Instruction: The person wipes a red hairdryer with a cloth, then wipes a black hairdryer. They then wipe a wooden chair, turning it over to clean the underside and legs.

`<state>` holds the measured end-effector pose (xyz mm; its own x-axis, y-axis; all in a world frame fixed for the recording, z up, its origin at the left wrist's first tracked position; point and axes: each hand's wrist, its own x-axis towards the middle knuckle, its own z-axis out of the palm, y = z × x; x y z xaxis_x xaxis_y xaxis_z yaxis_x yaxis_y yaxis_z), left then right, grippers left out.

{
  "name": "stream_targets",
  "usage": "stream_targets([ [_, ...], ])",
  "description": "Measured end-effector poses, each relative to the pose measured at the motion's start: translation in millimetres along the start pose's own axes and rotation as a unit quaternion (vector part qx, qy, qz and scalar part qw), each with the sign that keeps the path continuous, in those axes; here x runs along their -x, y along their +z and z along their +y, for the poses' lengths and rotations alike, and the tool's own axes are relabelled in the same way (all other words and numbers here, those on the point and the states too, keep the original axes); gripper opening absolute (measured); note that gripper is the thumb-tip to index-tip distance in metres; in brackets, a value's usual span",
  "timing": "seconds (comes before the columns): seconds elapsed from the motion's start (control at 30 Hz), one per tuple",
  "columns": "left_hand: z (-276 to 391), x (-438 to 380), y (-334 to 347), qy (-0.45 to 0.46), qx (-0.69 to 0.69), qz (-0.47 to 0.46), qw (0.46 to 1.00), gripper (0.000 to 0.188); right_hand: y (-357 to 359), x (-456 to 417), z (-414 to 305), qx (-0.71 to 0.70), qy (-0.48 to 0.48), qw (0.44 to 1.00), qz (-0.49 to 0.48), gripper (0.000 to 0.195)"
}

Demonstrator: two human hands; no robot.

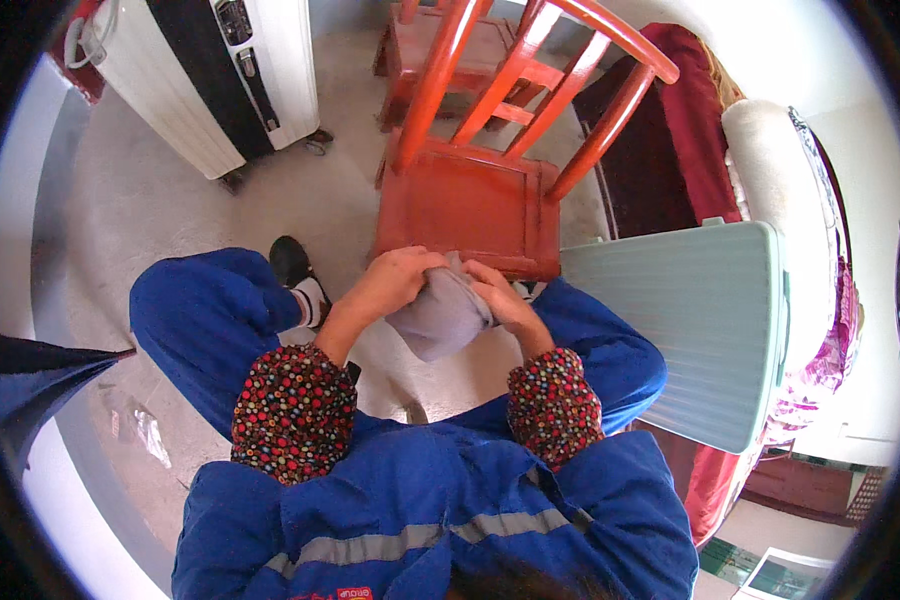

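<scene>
A bunched grey cloth item (446,311), its exact kind unclear, hangs between my two hands above the floor, just before the front edge of a red wooden chair (465,206). My left hand (394,281) grips its upper left edge, the fingertips partly hidden in the folds. On the other side my right hand (502,296) pinches the upper right edge. Both forearms come out of flower-patterned sleeve covers, and my knees in blue work trousers are spread on either side.
Beyond the chair is a red wooden stool (450,56). A white and black suitcase (195,75) stands at upper left. A pale green plastic panel or lid (682,322) lies right, beside bedding (780,165). A dark umbrella (45,375) is far left; wrappers (150,437) litter the floor.
</scene>
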<state>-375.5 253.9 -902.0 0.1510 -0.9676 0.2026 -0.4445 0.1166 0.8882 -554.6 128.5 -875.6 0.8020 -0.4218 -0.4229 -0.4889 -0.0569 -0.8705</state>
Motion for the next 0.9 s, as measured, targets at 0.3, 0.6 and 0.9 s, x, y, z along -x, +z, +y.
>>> stream_targets([
  [0.3, 26.4, -4.8, -72.0, -0.152, 0.154, 0.012, 0.976, 0.038, -33.7, -67.4, -64.8, 0.101, -0.193, 0.958, 0.187, 0.055],
  [0.6, -38.0, 12.0, 1.5, -0.171, -0.188, 0.222, 0.941, 0.046, 45.1, -102.7, -30.7, 0.427, -0.213, 0.839, 0.26, 0.053],
  [0.9, -0.6, 24.9, -22.8, -0.185, -0.232, 0.094, 0.95, 0.04, 40.8, -37.1, -31.3, 0.342, -0.205, 0.91, 0.112, 0.029],
])
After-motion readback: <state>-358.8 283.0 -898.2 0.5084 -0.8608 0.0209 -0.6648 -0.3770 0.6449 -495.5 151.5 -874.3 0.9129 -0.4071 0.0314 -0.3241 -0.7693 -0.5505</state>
